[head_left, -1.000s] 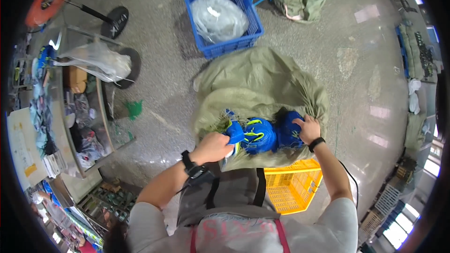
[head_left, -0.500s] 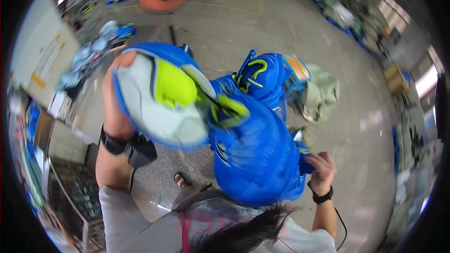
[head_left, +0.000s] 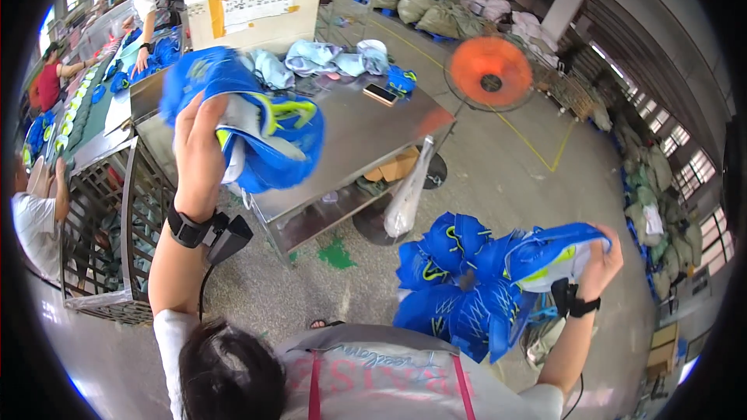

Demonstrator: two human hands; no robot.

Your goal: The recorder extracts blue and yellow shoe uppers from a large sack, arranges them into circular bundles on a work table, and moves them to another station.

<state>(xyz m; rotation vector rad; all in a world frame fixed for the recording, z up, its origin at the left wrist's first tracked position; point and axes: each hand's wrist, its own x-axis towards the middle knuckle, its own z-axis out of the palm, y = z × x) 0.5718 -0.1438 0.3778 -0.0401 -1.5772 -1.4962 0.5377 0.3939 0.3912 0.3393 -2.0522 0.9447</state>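
Note:
Raised on the left, my left hand (head_left: 200,148) is closed around a blue shoe upper (head_left: 272,159) with yellow-green trim and a pale lining. It hangs above the near end of a metal table (head_left: 342,144), and more blue material bunches behind the fingers. My right hand (head_left: 599,263), lower on the right, grips the edge of another blue shoe upper (head_left: 545,253) with its pale inside showing. Just left of that hand, several more blue shoe uppers (head_left: 459,303) cluster together; what holds them together is hidden. A black wrist strap (head_left: 187,227) is on my left arm.
Pale blue bundles (head_left: 311,58) and a phone (head_left: 380,93) lie on the table. An orange fan (head_left: 490,74) stands beyond it. A slatted crate (head_left: 117,233) is at left, near a person in white (head_left: 39,218). Two people work along a bench (head_left: 93,132). Sacks (head_left: 428,0) line the back.
My view has swung left, bringing the metal table and the workers into sight. The left hand's shoe upper is now apart from the cluster. My right hand has risen, gripping an upper.

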